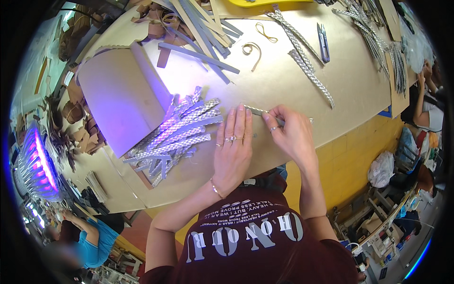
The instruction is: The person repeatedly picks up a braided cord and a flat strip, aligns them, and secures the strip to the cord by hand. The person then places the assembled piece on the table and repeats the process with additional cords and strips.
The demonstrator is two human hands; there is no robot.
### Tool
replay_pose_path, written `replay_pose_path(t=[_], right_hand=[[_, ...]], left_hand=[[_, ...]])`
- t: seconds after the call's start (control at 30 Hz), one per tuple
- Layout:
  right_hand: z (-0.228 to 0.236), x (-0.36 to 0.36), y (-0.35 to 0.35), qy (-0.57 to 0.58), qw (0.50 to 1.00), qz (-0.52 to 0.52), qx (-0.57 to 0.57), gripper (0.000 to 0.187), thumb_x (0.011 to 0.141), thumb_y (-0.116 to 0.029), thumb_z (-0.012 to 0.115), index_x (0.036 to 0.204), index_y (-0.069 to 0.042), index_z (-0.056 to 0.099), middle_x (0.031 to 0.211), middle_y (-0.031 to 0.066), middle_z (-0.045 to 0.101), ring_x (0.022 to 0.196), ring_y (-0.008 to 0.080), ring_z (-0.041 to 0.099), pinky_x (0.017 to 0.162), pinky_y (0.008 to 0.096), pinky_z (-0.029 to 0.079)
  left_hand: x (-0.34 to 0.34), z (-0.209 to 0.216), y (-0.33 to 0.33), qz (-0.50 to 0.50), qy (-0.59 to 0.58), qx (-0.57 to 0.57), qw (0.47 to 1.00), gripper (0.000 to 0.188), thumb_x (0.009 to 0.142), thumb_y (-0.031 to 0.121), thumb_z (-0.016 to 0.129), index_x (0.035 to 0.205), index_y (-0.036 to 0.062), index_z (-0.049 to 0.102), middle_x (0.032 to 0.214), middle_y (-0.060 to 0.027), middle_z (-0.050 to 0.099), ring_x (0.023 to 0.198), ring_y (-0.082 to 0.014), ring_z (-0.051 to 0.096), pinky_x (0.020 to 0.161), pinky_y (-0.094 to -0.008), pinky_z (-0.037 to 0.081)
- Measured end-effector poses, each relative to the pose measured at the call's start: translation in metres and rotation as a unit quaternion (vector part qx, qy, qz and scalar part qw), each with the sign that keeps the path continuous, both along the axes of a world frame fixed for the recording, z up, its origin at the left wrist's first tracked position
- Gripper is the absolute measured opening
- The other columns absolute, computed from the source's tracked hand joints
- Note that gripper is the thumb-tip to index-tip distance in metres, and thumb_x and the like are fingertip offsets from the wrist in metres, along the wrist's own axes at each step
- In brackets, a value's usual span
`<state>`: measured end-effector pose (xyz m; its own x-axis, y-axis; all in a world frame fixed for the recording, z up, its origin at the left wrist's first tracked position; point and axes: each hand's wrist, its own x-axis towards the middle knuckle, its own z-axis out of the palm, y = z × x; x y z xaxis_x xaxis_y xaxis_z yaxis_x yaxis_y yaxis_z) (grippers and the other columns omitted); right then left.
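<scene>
Tan worktable (283,85) in cluttered workshop.

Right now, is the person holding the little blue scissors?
No. The blue snips lie alone farther up the table, while both hands, left hand and right hand, press a silver braided strip.

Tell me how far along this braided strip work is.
Looks done: a pile of silver braided strips lies beside the left hand. In hand: the right hand pinches one braided strip flat on the table, left fingertips pressing near it. Possibly left: loose braids farther up the table, near the thread snips.
</scene>
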<state>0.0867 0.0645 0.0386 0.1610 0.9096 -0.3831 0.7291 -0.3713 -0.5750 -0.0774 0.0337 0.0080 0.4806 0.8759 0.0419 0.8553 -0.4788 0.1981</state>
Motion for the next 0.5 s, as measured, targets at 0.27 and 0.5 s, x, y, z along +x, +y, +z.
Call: replay_pose_path(t=[0.27, 0.5], right_hand=[[0.002, 0.002, 0.002, 0.007, 1.0, 0.0, -0.03, 0.02, 0.09, -0.022, 0.069, 0.086, -0.002, 0.067, 0.069, 0.0136, 0.067, 0.059, 0.0266, 0.063, 0.059, 0.0362, 0.048], [0.003, 0.006, 0.004, 0.018, 0.999, 0.014, -0.036, 0.019, 0.09, -0.02, 0.068, 0.086, -0.002, 0.067, 0.066, 0.0137, 0.065, 0.057, 0.0254, 0.063, 0.058, 0.0357, 0.047]], left_hand=[[0.004, -0.014, -0.001, -0.011, -0.079, -0.116, 0.99, 0.065, 0.093, 0.015, 0.057, 0.15, -0.0044, 0.032, 0.157, -0.0223, 0.03, 0.147, -0.0337, 0.028, 0.12, -0.0478, 0.024], [0.01, -0.014, -0.003, -0.018, 0.026, -0.04, 0.999, 0.06, 0.094, 0.017, 0.054, 0.147, -0.0052, 0.036, 0.154, -0.0224, 0.036, 0.144, -0.0324, 0.035, 0.119, -0.0443, 0.028]])
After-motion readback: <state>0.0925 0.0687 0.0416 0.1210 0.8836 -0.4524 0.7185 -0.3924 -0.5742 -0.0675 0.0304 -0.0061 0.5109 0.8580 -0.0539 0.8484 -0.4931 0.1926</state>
